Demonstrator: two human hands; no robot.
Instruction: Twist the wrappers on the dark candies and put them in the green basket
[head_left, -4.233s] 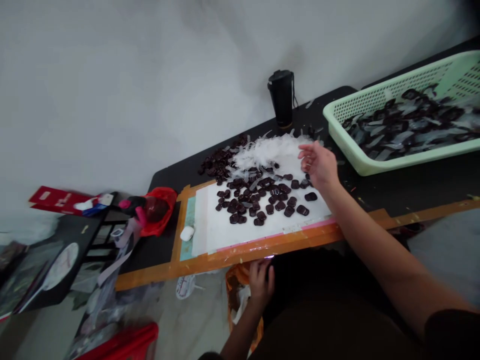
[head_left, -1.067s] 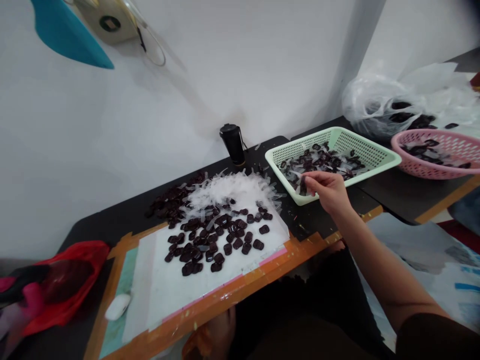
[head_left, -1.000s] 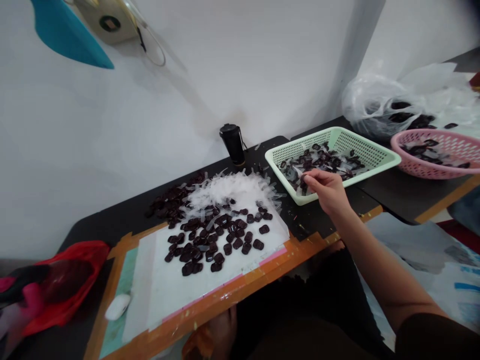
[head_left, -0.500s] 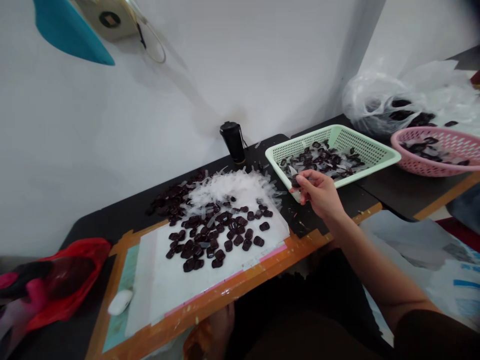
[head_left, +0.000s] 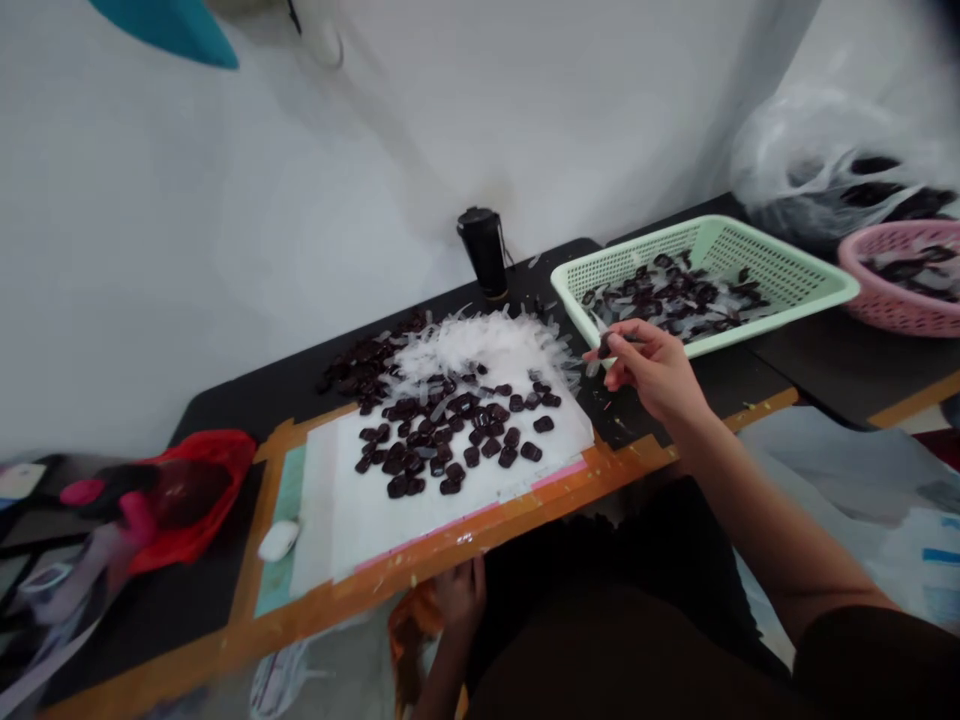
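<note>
My right hand [head_left: 651, 368] is closed in a pinch on a small dark-brown piece [head_left: 605, 345] with a pale translucent strip sticking up from it. The hand is at the near left corner of a light green plastic basket [head_left: 787, 312], which holds many such dark pieces with strips. Below the table's front edge is my left hand [head_left: 460, 592], its fingers partly hidden by the edge. On the white sheet [head_left: 420, 520], loose dark pieces [head_left: 450, 430] are scattered in front of a heap of translucent strips [head_left: 487, 350]. More dark pieces [head_left: 364, 368] are piled to the left of that heap.
A black tumbler [head_left: 484, 252] stands by the wall. To the right are a pink basket [head_left: 900, 310] and a clear plastic bag [head_left: 810, 150] with dark contents. A white rounded object [head_left: 278, 540] lies at the sheet's left, near a red bag [head_left: 217, 460]. Orange-brown tape [head_left: 450, 548] lines the table edge.
The view has shifted, showing more of the left side and of my left hand below the table. My right hand still pinches the dark piece beside the green basket.
</note>
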